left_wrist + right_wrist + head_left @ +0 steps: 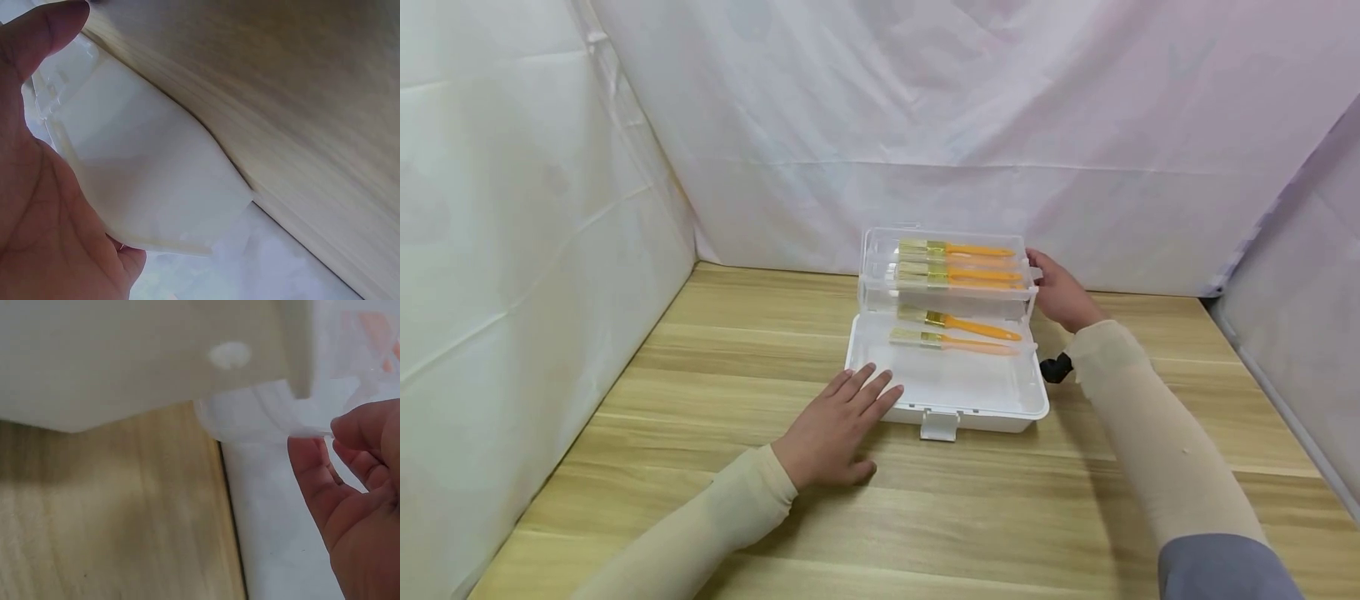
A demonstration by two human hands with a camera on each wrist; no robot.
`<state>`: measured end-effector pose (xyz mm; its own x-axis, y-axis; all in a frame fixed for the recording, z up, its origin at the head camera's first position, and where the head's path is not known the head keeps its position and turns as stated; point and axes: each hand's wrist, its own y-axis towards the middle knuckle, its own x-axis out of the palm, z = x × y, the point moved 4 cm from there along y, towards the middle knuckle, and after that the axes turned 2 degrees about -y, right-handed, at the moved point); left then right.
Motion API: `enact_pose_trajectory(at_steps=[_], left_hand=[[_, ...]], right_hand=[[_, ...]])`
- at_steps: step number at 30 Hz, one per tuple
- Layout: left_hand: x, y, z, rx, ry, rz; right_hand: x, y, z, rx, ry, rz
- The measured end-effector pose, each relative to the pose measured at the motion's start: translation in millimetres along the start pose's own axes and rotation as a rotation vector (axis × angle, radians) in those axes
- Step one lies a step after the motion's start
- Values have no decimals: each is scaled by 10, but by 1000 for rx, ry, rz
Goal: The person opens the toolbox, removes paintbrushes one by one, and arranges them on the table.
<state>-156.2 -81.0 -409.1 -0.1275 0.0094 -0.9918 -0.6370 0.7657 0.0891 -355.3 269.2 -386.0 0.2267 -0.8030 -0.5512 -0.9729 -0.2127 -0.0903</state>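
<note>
A white plastic storage box (970,379) lies with its clear lid (880,296) raised at the back. Several paintbrushes with orange handles, such as one brush (977,327), show in and behind the clear plastic, with paler reflections beside them. My left hand (838,429) rests at the box's front left corner, fingers straight over the rim. In the left wrist view the palm lies along the white side wall (150,162). At the far right, my right hand (1063,292) pinches the lid's thin clear edge (312,432) between thumb and fingers. The head view partly hides those fingertips.
A white latch (939,425) hangs from the box's front. The box stands on a wood-grain table (715,358), near its back edge. White cloth (940,100) hangs behind and along both sides. A small black object (1056,367) sits by the right wrist.
</note>
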Motion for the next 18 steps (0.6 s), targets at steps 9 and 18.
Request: enact_pose_trajectory(at_steps=[9, 18], left_hand=[[17, -4, -4, -2, -7, -1], [10, 8, -28, -1, -8, 4]], right_hand=[[87, -32, 234, 48, 60, -22], [135, -14, 265, 40, 32, -16]])
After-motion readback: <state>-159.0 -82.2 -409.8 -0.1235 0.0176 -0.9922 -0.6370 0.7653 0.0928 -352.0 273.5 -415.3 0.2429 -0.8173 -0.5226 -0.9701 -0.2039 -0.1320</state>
